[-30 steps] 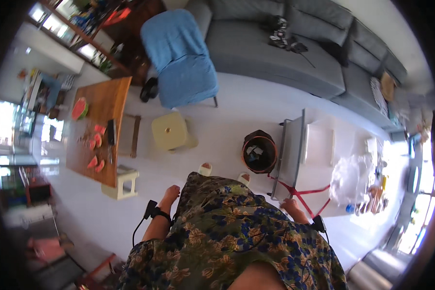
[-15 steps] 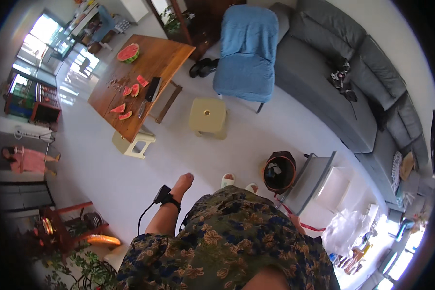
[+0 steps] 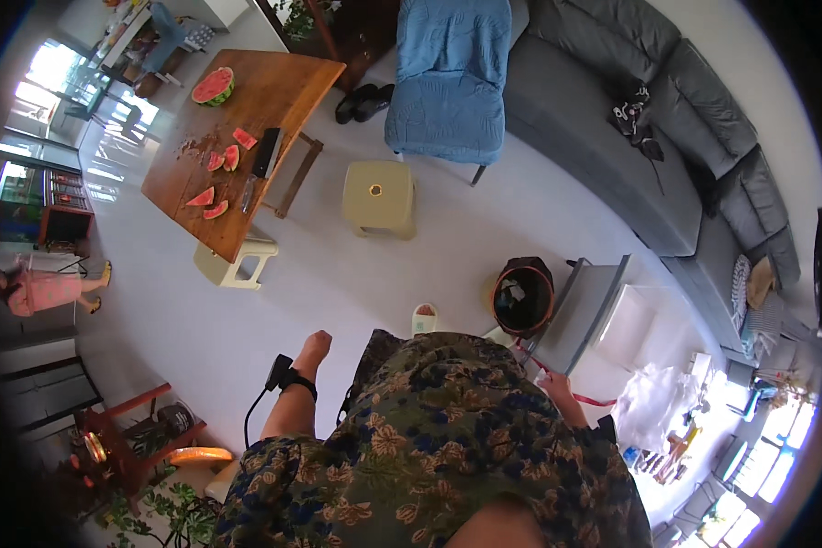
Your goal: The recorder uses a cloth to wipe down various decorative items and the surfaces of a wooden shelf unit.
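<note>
Red strap [image 3: 597, 401] runs past the grey-sided, white-topped stand [image 3: 571, 315], and the right hand [image 3: 557, 386] overlaps it in my feed. Half a second back that hand was mostly lost behind the floral garment [image 3: 429, 429]; now it shows beyond the fabric, so I can place it against the strap, but can't confirm contact. Its fingers look bent, maybe near something pale; how far open, or closed on what, I can't tell. Left hand [image 3: 316, 346] hangs out over the floor, well apart from the beige plastic stool [image 3: 377, 201]; looks loosely curled, nothing visible in it, palm side hidden, so exact opening unclear. View swung a touch too: wooden table [image 3: 279, 87], with watermelon half [image 3: 214, 86] and cut wedges [image 3: 232, 159], sits further left in frame; black-lined bin [image 3: 540, 267] is still just beside the stand, pale scraps inside. Only one white slipper [image 3: 424, 322] reads properly; the other is nearly all under the hem. Left black wrist box [image 3: 279, 372] is plain, the right one mostly covered by sleeve. Clear plastic bag [image 3: 653, 406] washes out in glare, clutter beyond it unreadable. Person in pink [image 3: 50, 290] at the far left rim is small and warped; I can't make out their hands.
</note>
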{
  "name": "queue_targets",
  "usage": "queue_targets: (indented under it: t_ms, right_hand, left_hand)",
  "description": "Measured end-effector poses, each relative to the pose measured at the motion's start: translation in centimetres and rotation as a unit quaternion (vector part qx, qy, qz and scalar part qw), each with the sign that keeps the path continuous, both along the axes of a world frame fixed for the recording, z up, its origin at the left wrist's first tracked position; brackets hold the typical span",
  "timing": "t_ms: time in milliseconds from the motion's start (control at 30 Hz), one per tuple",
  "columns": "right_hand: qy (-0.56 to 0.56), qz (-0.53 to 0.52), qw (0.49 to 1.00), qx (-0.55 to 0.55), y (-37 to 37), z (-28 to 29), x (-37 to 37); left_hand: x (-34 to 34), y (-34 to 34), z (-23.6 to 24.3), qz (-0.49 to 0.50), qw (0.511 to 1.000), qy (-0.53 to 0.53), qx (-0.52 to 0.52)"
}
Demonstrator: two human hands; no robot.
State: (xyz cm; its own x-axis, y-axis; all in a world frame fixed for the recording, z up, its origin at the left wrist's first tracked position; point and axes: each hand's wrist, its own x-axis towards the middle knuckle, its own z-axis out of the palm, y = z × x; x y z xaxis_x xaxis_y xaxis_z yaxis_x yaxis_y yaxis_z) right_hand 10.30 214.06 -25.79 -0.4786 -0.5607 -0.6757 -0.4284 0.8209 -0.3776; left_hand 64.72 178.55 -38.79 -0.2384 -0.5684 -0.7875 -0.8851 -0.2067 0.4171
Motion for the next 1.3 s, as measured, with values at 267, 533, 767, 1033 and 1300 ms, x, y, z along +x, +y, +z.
queue_targets:
  t_ms: [267, 533, 767, 1033, 1300]
  right_hand:
    - [-0.023, 0.104, 0.992, -0.068, -0.9, -1.7, -1.4]
    - [0.015, -0.004, 0.995, 0.095, -2.5, -0.1, -7.9]
    - [0.021, 0.055, 0.998, 0.026, -1.7, -0.6, -7.3]
    - [0.031, 0.004, 0.999, 0.017, -4.4, 1.3, -5.7]
    - [0.034, 0.074, 0.997, -0.003, -6.2, 0.2, -4.3]
  left_hand:
    - [-2.4, 4.1, 0.3, -0.070, 0.988, 0.025, -0.134]
    - [-8.4, 11.7, -2.3, -0.266, 0.959, 0.040, -0.095]
    - [-5.6, 4.2, -3.4, -0.052, 0.991, 0.059, -0.111]
    - [-8.3, 2.0, 2.4, 0.072, 0.993, 0.061, -0.076]
    - [1.7, 5.6, -4.5, -0.225, 0.941, -0.061, -0.246]
